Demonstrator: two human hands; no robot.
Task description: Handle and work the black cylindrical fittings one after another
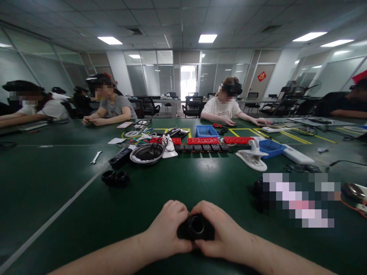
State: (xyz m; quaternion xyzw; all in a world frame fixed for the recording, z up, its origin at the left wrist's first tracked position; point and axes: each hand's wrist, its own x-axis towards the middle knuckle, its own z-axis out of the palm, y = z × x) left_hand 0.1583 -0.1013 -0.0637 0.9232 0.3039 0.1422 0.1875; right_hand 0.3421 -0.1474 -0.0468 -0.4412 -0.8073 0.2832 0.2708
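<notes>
Low over the green table's near side, my left hand [164,229] and my right hand [222,231] are closed around a black cylindrical part [197,234] with a round hole facing me. My left fingers and thumb grip its left side, and my right fingers and thumb grip its right. Parts of it are hidden by both hands, and its exact kind does not show. Farther off to the left lie two black round parts [122,178] side by side. On the right, another black object [258,193] sits beside a blurred-out patch.
Across the middle stand a metal bowl [136,160], red socket strips [202,140], a blue bin [207,131], another blue bin [271,148] and a white clip base [254,160]. A wrench [96,157] lies at left. Several people sit around the table.
</notes>
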